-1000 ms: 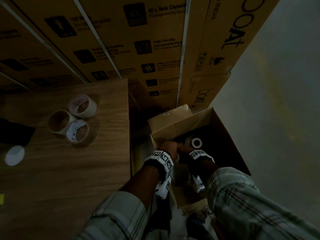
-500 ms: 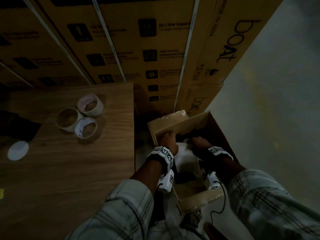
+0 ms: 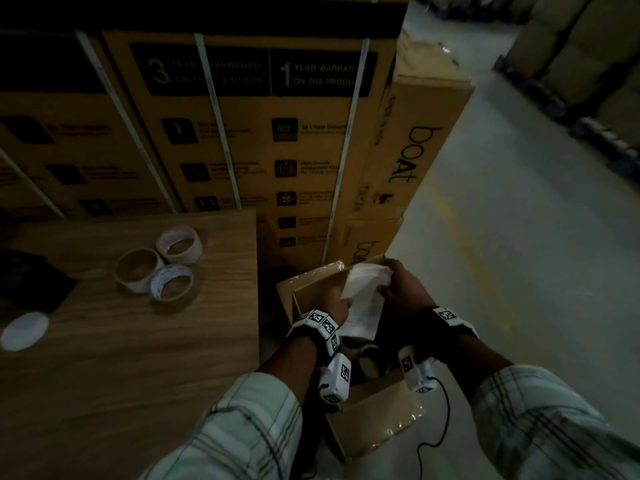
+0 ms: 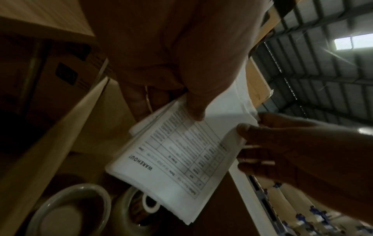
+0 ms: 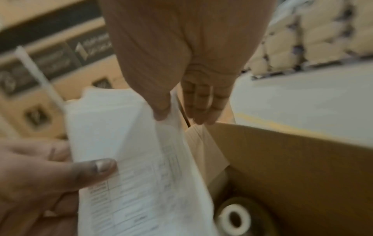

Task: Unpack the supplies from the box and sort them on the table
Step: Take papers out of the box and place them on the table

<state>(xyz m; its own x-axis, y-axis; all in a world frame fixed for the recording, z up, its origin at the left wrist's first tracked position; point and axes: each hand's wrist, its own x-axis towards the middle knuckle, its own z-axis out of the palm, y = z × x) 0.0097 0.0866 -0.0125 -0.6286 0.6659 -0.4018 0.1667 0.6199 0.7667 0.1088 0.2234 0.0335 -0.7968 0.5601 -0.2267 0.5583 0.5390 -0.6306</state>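
- Fingers of the left hand and thumb pinching the near edge of a sheaf of printed papers, lower centre of the head view.
- Right hand pinching the far edge, thumb on top, fingers curled beneath.
- Papers held above the open cardboard box on the floor, right of the table.
- In the box, under the papers: tape rolls, bottom left of the left wrist view.
- On the table, left centre: three tape rolls touching in a cluster; white disc and dark object at the left edge.
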